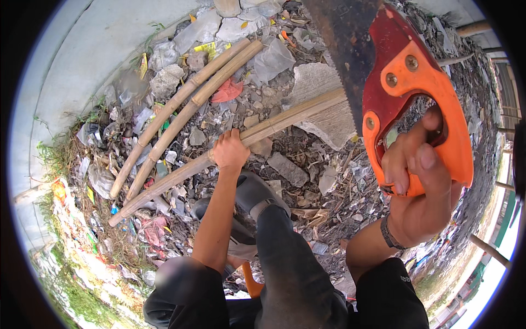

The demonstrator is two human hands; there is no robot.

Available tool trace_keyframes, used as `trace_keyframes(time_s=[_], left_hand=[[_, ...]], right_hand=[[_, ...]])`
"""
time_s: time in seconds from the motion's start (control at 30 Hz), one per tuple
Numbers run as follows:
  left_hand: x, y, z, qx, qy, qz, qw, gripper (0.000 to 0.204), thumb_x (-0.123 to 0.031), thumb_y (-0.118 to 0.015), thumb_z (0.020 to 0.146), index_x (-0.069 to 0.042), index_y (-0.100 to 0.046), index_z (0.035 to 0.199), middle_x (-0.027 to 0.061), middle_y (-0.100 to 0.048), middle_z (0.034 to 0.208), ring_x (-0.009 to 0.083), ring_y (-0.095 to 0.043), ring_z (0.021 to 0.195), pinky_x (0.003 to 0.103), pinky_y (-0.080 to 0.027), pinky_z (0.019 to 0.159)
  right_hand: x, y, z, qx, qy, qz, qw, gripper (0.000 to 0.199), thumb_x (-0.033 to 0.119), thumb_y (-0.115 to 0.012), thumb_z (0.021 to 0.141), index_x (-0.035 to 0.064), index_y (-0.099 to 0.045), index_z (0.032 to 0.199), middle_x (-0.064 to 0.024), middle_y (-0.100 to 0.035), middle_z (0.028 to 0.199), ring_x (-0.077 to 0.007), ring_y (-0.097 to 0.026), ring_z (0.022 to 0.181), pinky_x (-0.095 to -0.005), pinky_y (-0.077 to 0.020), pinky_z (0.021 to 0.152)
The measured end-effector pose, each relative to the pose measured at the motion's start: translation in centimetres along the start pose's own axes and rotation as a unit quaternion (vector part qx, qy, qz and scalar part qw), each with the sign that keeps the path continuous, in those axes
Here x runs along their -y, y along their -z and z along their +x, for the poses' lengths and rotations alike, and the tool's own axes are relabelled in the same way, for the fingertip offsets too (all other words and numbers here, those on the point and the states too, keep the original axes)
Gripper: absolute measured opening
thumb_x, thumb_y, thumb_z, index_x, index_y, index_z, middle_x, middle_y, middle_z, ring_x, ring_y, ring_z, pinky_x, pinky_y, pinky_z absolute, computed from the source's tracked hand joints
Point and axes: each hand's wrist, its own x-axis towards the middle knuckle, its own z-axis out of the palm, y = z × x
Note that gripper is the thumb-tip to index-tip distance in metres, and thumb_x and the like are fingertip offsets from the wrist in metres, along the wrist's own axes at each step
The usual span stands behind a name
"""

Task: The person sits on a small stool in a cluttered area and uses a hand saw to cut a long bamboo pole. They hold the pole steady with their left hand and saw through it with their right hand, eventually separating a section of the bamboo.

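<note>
My left hand (230,149) is wrapped round a bamboo pole (170,183) that slants from the lower left up to the right. The pole's far end rests over a rough grey stone slab (320,129). On the right, my right hand (419,170) grips a hand saw (378,60) raised close to the camera, with fingers through its red and orange handle. Its dark, stained blade (348,41) points up and away, and its toothed edge overlaps the pole's far end in view. I cannot tell if they touch.
Two more bamboo poles, a left one (181,96) and a right one (200,98), lie side by side at the left. Stones, plastic scraps and rubble cover the ground. A pale wall (82,60) curves along the upper left. My boot (260,194) stands near the pole.
</note>
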Motion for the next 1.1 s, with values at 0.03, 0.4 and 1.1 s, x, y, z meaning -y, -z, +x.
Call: trace_keyframes(time_s=[0.03, 0.4, 1.1], left_hand=[[-0.8, 1.6, 0.7, 0.073, 0.022, -0.007, 0.997, 0.04, -0.024, -0.079, 0.069, -0.005, -0.072, 0.104, 0.012, -0.076, 0.102, 0.0347, -0.073, 0.098, 0.047, -0.058, 0.088], [2.4, 4.1, 3.7, 0.147, -0.071, -0.057, 0.985, 0.056, -0.037, -0.082, 0.07, -0.004, -0.072, 0.115, 0.0238, -0.077, 0.102, 0.0398, -0.075, 0.099, 0.05, -0.059, 0.092], [-0.8, -1.5, -5.3, -0.208, 0.015, -0.108, 0.972, 0.055, -0.029, -0.092, 0.058, -0.015, -0.076, 0.108, 0.0023, -0.065, 0.102, 0.0268, -0.063, 0.101, 0.043, -0.047, 0.085]], right_hand=[[-0.3, 0.9, 0.2, 0.002, 0.025, 0.018, 1.0, 0.028, -0.002, -0.066, 0.088, -0.0031, -0.055, 0.114, -0.0078, -0.056, 0.077, -0.0115, -0.05, 0.058, -0.0259, -0.0393, 0.052], [-8.0, 6.0, -9.1, -0.108, -0.136, -0.124, 0.977, 0.014, -0.005, -0.067, 0.074, 0.0006, -0.058, 0.083, -0.0069, -0.061, 0.073, -0.0106, -0.057, 0.063, -0.0252, -0.0467, 0.058], [-12.8, 7.5, -13.9, 0.09, -0.181, -0.263, 0.943, 0.013, 0.001, -0.075, 0.078, 0.0019, -0.065, 0.085, -0.0024, -0.067, 0.076, -0.0069, -0.061, 0.065, -0.0252, -0.0496, 0.062]])
